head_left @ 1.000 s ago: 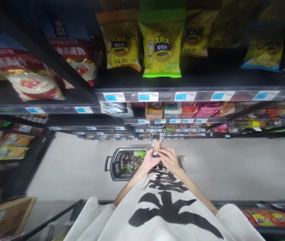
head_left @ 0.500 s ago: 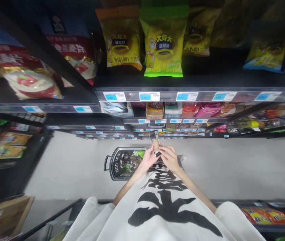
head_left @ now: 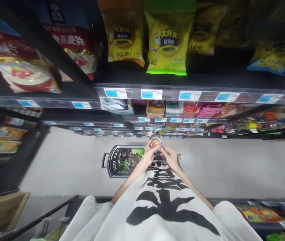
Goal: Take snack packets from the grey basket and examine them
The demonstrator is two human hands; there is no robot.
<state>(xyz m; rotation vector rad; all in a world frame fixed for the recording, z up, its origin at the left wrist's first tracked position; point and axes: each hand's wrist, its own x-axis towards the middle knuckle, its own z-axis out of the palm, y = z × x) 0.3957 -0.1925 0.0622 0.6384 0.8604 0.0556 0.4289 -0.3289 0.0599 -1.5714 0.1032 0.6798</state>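
While both hands meet just above the centre of the frame, the left hand [head_left: 148, 154] and the right hand [head_left: 169, 156] pinch one small snack packet [head_left: 154, 138] between their fingertips, each closed on a lower corner. That packet is clear with a dark top band and shows something tan inside; its print is too small to read. It is held above the grey floor [head_left: 64, 164], just right of one dark plastic shopping basket [head_left: 114, 162] that stands on the floor at centre left. This basket has perforated walls and a handle on its left end, and it holds a heap of small dark wrapped pieces with one green packet at its upper right.

Across the top of the frame, the uppermost shelf [head_left: 192, 82] carries five yellow snack bags in view. One green-edged bag [head_left: 168, 42] at top centre reads "大好大" on its badge; the orange-edged bag [head_left: 123, 36] to its left shows "DAHAODA" in Latin letters. At upper left lie two red-and-white bags [head_left: 27, 72] with large white Chinese lettering, too skewed to read surely. Along the front rail sit five blue-and-white price tags [head_left: 151, 94], figures blurred. One tan box [head_left: 155, 108] stands on the shelf below.

At the bottom, a white shirt [head_left: 162, 214] bears bold black brush characters.
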